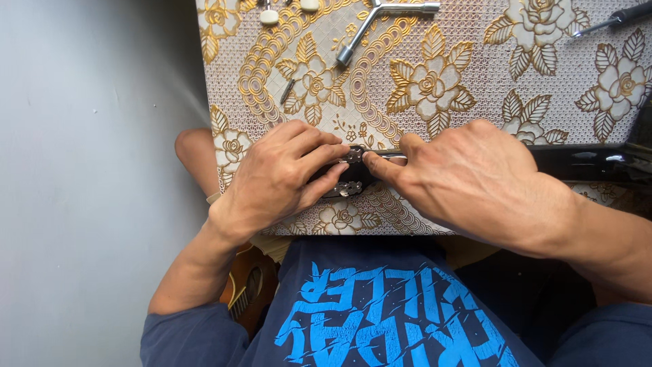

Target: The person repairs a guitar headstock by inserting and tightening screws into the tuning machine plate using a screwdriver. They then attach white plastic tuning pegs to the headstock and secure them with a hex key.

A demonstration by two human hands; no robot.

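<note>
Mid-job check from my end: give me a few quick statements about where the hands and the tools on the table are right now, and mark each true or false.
1. Both hands meet at a small black part with metal fittings near the table's front edge. True: the left hand and the right hand pinch the black part together.
2. A three-armed socket wrench lies at the far side of the table. True: the wrench rests there, untouched.
3. The right hand holds the screwdriver. False: the screwdriver lies apart at the far right.
4. The table has a plain white cover. False: the tablecloth bears gold flowers.
</note>
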